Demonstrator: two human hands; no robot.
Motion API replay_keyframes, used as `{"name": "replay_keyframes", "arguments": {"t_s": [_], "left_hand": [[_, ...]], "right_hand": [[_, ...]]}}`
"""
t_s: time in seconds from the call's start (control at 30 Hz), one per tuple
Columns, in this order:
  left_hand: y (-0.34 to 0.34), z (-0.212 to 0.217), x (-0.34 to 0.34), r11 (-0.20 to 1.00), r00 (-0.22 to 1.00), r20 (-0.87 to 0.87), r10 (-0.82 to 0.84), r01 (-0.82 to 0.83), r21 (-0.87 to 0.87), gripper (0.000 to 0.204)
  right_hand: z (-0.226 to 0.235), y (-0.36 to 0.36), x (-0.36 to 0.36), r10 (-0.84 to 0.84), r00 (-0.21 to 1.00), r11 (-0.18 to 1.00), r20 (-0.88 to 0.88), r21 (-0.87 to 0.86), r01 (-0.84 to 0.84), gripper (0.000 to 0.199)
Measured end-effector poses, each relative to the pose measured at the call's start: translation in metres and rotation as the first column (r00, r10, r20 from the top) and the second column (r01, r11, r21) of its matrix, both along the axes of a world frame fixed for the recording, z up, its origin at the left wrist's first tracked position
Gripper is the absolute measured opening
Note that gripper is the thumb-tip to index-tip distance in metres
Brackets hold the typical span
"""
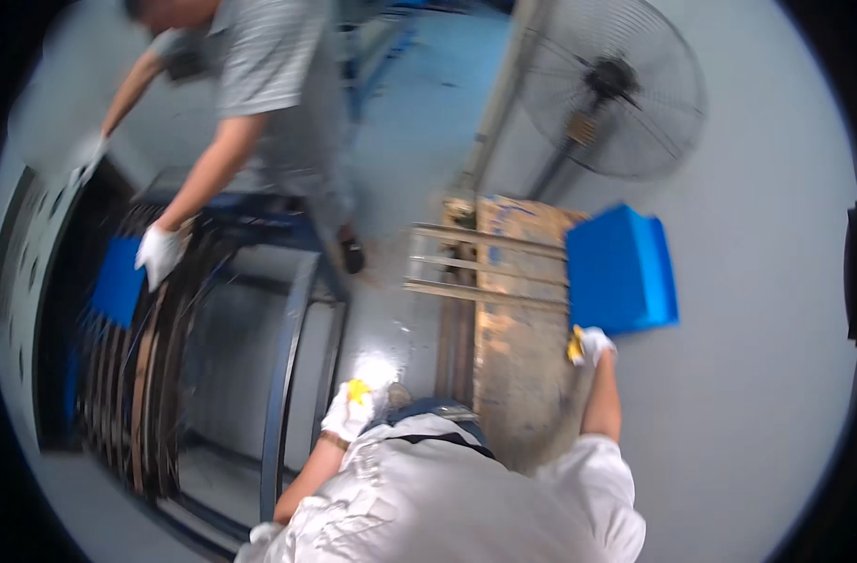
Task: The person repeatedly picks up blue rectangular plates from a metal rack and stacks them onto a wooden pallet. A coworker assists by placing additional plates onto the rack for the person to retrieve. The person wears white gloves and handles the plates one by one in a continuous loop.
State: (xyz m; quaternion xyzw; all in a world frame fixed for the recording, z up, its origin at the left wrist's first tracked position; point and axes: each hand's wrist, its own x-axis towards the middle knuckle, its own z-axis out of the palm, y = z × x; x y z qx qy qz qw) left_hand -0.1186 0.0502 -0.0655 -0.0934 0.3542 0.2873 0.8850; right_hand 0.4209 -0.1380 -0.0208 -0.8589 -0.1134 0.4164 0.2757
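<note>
Gloved hands at a wooden pallet, a blue crate at its far right corner

A blue-framed rack (288, 310) of dark panels fills the left, where a co-worker's gloved hand (158, 253) rests on it; a standing fan (609, 89) is behind. The wooden pallet (513, 319) lies on the grey floor (748, 375), the blue crate (621, 269) hanging over its far right corner. The right hand (590, 344) grips the crate's near edge, fingers closed on it. The left hand (353, 405) hangs free near the rack; its fingers are too blurred to tell. Best to keep the crate level and add the second hand.
</note>
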Motion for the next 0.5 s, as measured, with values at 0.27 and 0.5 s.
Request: {"name": "replay_keyframes", "arguments": {"t_s": [0.27, 0.5], "left_hand": [[-0.013, -0.013, 0.005, 0.991, 0.987, 0.097, 0.127, -0.122, -0.049, 0.024], [-0.016, -0.013, -0.018, 0.969, 0.965, 0.094, 0.247, -0.247, -0.01, 0.021]], "right_hand": [[-0.027, 0.077, -0.138, 0.127, 0.702, 0.977, -0.7, 0.209, 0.031, 0.026], [-0.052, 0.161, -0.242, 0.344, 0.603, 0.938, -0.719, 0.24, -0.249, 0.021]]}}
